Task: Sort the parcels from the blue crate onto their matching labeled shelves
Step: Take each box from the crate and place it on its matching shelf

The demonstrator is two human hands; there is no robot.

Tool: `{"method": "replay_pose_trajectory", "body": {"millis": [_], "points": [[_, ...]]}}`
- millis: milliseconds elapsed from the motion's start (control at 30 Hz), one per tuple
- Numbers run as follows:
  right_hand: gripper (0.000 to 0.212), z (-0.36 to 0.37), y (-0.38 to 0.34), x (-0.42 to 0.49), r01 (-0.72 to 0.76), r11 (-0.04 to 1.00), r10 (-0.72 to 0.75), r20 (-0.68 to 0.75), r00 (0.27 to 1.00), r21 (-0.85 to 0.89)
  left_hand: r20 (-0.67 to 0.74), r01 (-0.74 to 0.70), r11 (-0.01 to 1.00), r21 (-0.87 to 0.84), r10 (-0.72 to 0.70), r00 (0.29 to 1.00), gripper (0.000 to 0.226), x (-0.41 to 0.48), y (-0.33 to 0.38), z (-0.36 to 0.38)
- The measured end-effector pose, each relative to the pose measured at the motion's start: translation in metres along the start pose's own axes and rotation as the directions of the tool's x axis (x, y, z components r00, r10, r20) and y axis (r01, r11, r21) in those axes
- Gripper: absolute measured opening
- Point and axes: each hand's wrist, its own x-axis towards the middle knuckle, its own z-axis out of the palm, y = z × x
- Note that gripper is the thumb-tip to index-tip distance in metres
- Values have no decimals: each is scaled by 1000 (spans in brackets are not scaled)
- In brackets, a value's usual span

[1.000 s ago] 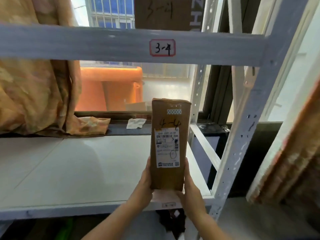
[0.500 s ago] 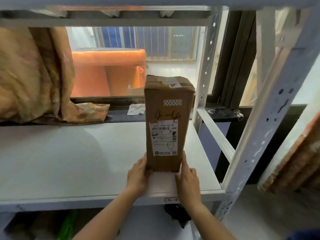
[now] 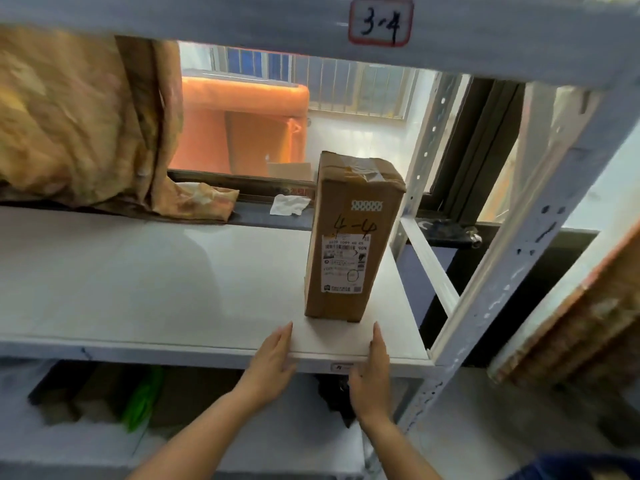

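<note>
Parcel (image 3: 349, 244) upright — beyond both hands' fingers (image 3: 282, 336)

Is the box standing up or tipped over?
Standing up. The box rests on its small end on the shelf, taped top upward; the left hand and right hand are open, not touching it.

We see a brown parcel (image 3: 349, 237) with a white label (image 3: 344, 263) on a white shelf (image 3: 138, 282). The tag (image 3: 380, 21) is red-bordered, the curtain (image 3: 69, 123) mottled orange-tan.
</note>
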Motion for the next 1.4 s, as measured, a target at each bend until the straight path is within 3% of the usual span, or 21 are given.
{"method": "replay_pose_trajectory", "body": {"millis": [100,200,367,600,767,867,1067,1233,1400], "points": [[62,-8,-19,-38,187,970,-186,19,982,-157,64,-95,952,290,80,995,68,-42,-22,-29],[58,-19,-77,-48,468,819,-399,255,881,-332,-3,-79,898,434,89,996,64,-73,-26,-95],[67,-9,-242,-67,721,555,-506,519,689,-415,-223,120,875,470,-14,975,62,-139,-8,-248],[53,34,-461,-175,856,344,-633,578,515,-387,-387,351,826,441,-178,905,61,-313,-70,-444],[51,77,-579,-289,940,227,-672,658,342,-256,-539,588,698,408,-336,773,58,-491,-124,-532],[48,110,-640,-367,981,153,-706,682,192,-118,-670,721,625,301,-399,626,56,-609,-153,-567],[53,184,-709,-500,993,28,-721,690,-60,116,-748,926,327,187,-563,350,57,-792,-192,-589],[60,244,-718,-561,981,-75,-655,734,-182,177,-740,959,256,123,-620,261,57,-836,-231,-578],[63,315,-729,-580,976,-118,-572,790,-218,183,-677,968,224,114,-695,241,55,-830,-298,-561]]}}
